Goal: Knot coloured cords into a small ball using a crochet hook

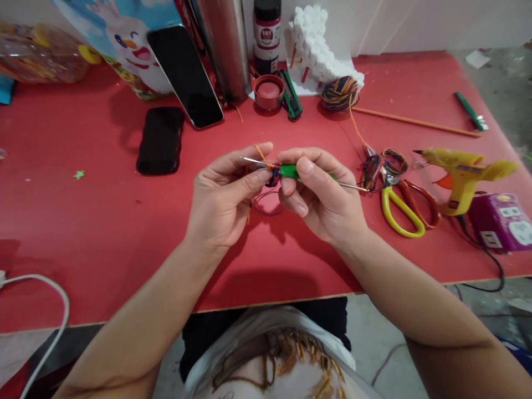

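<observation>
My right hand (322, 191) grips a crochet hook by its green handle (288, 171), whose metal ends stick out on both sides. Between the thumb and fingers of my left hand (228, 191) is a small dark piece of crochet (272, 177), mostly hidden by the fingers. An orange strand of yarn (259, 151) passes over my left index finger. The hook's left tip lies just above my left thumb, with yarn around its shaft. A thin loop of yarn (268, 203) hangs below, between the hands.
Scissors (401, 213), tangled yarn (374, 169), a yellow glue gun (461, 172) and a purple power socket (502, 221) sit at right. Farther back are a yarn ball (339, 94), a wooden stick (415, 121), a utility knife (291, 97), a steel flask (226, 50) and a phone (187, 77).
</observation>
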`<move>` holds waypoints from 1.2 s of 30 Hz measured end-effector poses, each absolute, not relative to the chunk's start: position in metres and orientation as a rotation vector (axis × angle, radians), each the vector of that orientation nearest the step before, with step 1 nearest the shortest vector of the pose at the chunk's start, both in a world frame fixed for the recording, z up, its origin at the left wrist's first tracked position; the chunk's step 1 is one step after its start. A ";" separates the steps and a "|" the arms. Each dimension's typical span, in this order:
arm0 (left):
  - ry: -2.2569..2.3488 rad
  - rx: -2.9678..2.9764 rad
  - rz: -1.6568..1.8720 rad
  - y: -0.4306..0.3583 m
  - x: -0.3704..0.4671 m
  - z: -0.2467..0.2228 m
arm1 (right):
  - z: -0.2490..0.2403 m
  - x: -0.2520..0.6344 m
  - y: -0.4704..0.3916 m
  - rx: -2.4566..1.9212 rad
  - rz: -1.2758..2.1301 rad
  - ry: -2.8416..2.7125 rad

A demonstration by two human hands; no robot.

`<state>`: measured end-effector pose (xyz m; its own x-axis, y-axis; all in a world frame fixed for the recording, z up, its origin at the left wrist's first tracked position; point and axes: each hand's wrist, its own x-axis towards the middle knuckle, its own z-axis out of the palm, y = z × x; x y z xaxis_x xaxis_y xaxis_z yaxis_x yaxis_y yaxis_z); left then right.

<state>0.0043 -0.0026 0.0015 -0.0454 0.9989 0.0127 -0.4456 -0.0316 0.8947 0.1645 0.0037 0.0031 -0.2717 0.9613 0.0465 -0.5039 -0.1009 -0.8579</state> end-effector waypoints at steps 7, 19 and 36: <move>0.913 0.716 1.448 -0.007 0.012 0.005 | 0.001 0.165 0.001 -0.688 1.398 -1.096; 0.930 0.691 1.428 -0.004 0.010 0.000 | 0.001 0.166 0.000 -0.766 1.330 -1.216; 0.830 0.638 1.316 -0.006 0.007 0.006 | -0.001 0.169 0.001 -0.697 1.367 -1.228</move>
